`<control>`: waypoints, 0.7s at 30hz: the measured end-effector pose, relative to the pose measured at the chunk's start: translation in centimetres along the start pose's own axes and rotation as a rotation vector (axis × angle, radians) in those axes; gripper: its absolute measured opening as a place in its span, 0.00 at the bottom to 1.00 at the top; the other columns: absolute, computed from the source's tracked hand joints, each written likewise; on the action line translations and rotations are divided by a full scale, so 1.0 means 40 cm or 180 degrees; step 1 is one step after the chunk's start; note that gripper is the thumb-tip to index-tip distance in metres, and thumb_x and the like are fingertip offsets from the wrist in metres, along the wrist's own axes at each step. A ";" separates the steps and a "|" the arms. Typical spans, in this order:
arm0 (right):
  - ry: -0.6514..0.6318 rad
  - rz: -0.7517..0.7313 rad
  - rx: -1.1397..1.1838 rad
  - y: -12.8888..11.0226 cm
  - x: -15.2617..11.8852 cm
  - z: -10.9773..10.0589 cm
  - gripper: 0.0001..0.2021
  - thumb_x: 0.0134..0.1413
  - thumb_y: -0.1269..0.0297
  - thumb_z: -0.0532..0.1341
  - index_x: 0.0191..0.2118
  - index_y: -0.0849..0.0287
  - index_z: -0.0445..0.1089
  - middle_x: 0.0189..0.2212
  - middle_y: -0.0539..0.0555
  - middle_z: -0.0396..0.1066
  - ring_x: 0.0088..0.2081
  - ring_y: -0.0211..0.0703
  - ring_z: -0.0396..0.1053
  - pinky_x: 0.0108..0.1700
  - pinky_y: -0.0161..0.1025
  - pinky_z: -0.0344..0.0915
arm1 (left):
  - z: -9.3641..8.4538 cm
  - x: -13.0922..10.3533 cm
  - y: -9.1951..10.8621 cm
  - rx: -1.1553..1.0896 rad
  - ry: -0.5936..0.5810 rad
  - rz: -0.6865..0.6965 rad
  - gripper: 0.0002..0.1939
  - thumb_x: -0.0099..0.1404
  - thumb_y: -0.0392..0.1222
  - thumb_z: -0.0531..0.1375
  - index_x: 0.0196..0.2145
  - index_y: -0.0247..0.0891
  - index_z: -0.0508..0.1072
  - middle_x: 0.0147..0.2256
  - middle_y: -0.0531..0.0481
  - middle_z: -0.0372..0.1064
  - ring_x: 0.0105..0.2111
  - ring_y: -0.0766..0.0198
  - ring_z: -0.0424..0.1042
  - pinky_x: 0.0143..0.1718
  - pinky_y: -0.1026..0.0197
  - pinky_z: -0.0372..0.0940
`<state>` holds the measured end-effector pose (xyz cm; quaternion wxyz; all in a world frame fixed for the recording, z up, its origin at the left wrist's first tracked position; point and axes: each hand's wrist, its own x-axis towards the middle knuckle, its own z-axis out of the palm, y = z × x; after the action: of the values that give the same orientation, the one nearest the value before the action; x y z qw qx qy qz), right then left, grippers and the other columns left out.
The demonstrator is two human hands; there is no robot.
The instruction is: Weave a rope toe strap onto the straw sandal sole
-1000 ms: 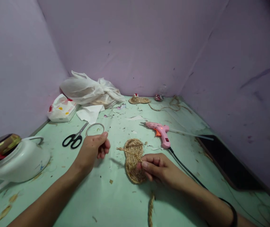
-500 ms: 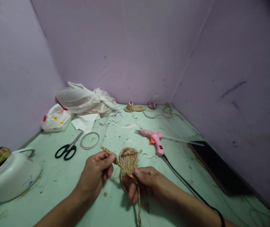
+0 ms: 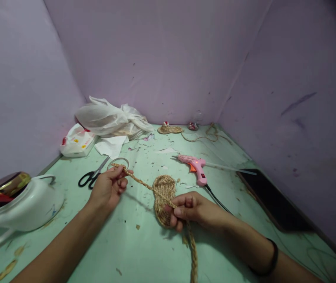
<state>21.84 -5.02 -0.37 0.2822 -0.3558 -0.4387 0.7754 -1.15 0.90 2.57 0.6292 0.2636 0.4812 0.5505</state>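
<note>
A braided straw cord [image 3: 140, 181] is stretched between my two hands. My left hand [image 3: 110, 186] is closed, pinching the cord near its end, beside the scissors [image 3: 89, 179] and a thin ring [image 3: 123, 160]. My right hand [image 3: 190, 210] pinches the same cord farther along; from there it hangs down to the front edge of view. Beneath the cord lies a small sole-shaped woven straw piece [image 3: 163, 188], its lower right part covered by my right fingers. Whether those fingers touch the piece, I cannot tell.
A pink glue gun [image 3: 195, 167] with a glue stick lies right, near a dark flat tablet-like object [image 3: 270, 200]. A white pot-like vessel [image 3: 38, 208] stands left. Toward the back are a plastic bag [image 3: 111, 120], a tissue pack [image 3: 81, 143] and a finished-looking straw slipper [image 3: 169, 129].
My left hand has moved left, drawing the cord out into a longer taut span. My right hand has shifted right along the cord. The view has tilted slightly.
</note>
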 end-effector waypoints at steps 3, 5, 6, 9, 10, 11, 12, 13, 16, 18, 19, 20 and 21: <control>0.0062 0.0081 -0.0085 -0.004 -0.003 0.001 0.14 0.41 0.60 0.67 0.27 0.69 0.71 0.23 0.54 0.72 0.20 0.30 0.68 0.26 0.30 0.62 | -0.001 0.000 0.001 -0.0031 -0.0014 0.0000 0.03 0.54 0.32 0.56 0.24 0.34 0.63 0.19 0.52 0.67 0.11 0.75 0.57 0.09 0.74 0.46; 0.0050 0.0138 -0.0055 -0.007 -0.005 -0.002 0.15 0.40 0.59 0.68 0.28 0.69 0.71 0.22 0.54 0.72 0.21 0.32 0.69 0.25 0.30 0.62 | 0.001 -0.001 0.002 -0.0008 0.0018 -0.0004 0.04 0.54 0.31 0.56 0.23 0.33 0.63 0.20 0.51 0.68 0.10 0.76 0.56 0.09 0.74 0.46; 0.0035 0.0162 -0.0036 -0.007 -0.005 -0.005 0.16 0.40 0.59 0.68 0.28 0.69 0.71 0.22 0.54 0.72 0.21 0.32 0.69 0.25 0.30 0.63 | 0.003 -0.002 0.003 0.0007 0.0049 -0.0007 0.05 0.54 0.30 0.55 0.23 0.33 0.63 0.19 0.51 0.68 0.10 0.77 0.54 0.09 0.74 0.45; -0.0104 0.0233 -0.0055 -0.009 -0.009 -0.010 0.15 0.40 0.60 0.68 0.30 0.69 0.72 0.22 0.53 0.72 0.22 0.33 0.70 0.26 0.30 0.64 | 0.007 0.000 0.005 0.0044 0.0156 -0.0042 0.07 0.54 0.29 0.54 0.21 0.33 0.62 0.17 0.51 0.67 0.08 0.78 0.51 0.08 0.75 0.44; -0.0180 0.0259 -0.0077 -0.009 -0.011 -0.010 0.14 0.41 0.61 0.67 0.30 0.69 0.72 0.22 0.53 0.72 0.22 0.33 0.70 0.26 0.30 0.65 | 0.008 0.002 0.005 0.0049 0.0190 -0.0060 0.07 0.54 0.29 0.54 0.20 0.33 0.62 0.16 0.52 0.66 0.08 0.79 0.50 0.08 0.75 0.43; -0.0263 0.0287 -0.0103 -0.010 -0.013 -0.010 0.13 0.42 0.61 0.67 0.30 0.69 0.72 0.21 0.53 0.72 0.22 0.33 0.70 0.27 0.30 0.65 | 0.009 0.004 0.005 0.0054 0.0224 -0.0077 0.08 0.54 0.29 0.54 0.20 0.33 0.61 0.16 0.52 0.66 0.08 0.79 0.49 0.08 0.75 0.43; -0.0335 0.0306 -0.0137 -0.011 -0.016 -0.009 0.13 0.43 0.61 0.66 0.30 0.69 0.72 0.21 0.53 0.72 0.22 0.33 0.70 0.27 0.30 0.66 | 0.009 0.007 0.005 0.0059 0.0253 -0.0094 0.08 0.54 0.29 0.53 0.19 0.33 0.61 0.15 0.52 0.65 0.07 0.79 0.49 0.08 0.75 0.43; -0.0394 0.0323 -0.0186 -0.012 -0.019 -0.008 0.12 0.44 0.61 0.66 0.30 0.68 0.72 0.21 0.52 0.72 0.22 0.32 0.70 0.27 0.30 0.66 | 0.010 0.010 0.004 0.0065 0.0275 -0.0109 0.08 0.54 0.29 0.53 0.19 0.33 0.61 0.15 0.52 0.65 0.07 0.80 0.48 0.08 0.75 0.42; -0.0528 0.0379 -0.0329 -0.019 -0.033 -0.009 0.11 0.45 0.62 0.65 0.29 0.68 0.72 0.20 0.51 0.72 0.21 0.31 0.70 0.26 0.28 0.65 | 0.011 0.012 0.000 0.0090 0.0239 -0.0181 0.09 0.54 0.28 0.53 0.19 0.33 0.61 0.16 0.52 0.66 0.07 0.80 0.47 0.08 0.76 0.41; -0.0768 0.0544 -0.0352 -0.025 -0.044 -0.016 0.12 0.46 0.61 0.64 0.29 0.68 0.73 0.20 0.51 0.72 0.21 0.31 0.70 0.27 0.28 0.66 | 0.015 0.003 -0.007 0.0144 0.0092 -0.0315 0.08 0.53 0.29 0.54 0.18 0.33 0.62 0.17 0.50 0.68 0.08 0.80 0.48 0.08 0.75 0.41; -0.0947 0.0652 -0.0332 -0.028 -0.048 -0.019 0.13 0.45 0.60 0.65 0.30 0.68 0.73 0.20 0.52 0.72 0.22 0.32 0.70 0.28 0.29 0.67 | 0.018 -0.006 -0.014 0.0177 -0.0005 -0.0405 0.08 0.52 0.29 0.55 0.18 0.32 0.63 0.17 0.49 0.68 0.08 0.80 0.48 0.08 0.75 0.40; -0.1125 0.0738 -0.0271 -0.030 -0.050 -0.022 0.14 0.42 0.61 0.67 0.33 0.68 0.73 0.21 0.52 0.73 0.23 0.32 0.71 0.28 0.29 0.67 | 0.021 -0.016 -0.022 0.0214 -0.0133 -0.0500 0.07 0.51 0.30 0.57 0.18 0.32 0.63 0.18 0.48 0.69 0.08 0.80 0.49 0.08 0.74 0.40; -0.1257 0.0793 -0.0171 -0.029 -0.051 -0.023 0.18 0.38 0.61 0.69 0.36 0.68 0.73 0.24 0.54 0.74 0.25 0.33 0.72 0.30 0.29 0.67 | 0.026 -0.028 -0.032 0.0249 -0.0280 -0.0577 0.07 0.50 0.30 0.58 0.18 0.31 0.64 0.19 0.47 0.69 0.08 0.79 0.50 0.09 0.73 0.41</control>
<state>23.92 -5.57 0.95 0.0834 -0.2560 -0.4585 0.8469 0.41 -0.29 2.24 0.6861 0.2673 0.4961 0.4601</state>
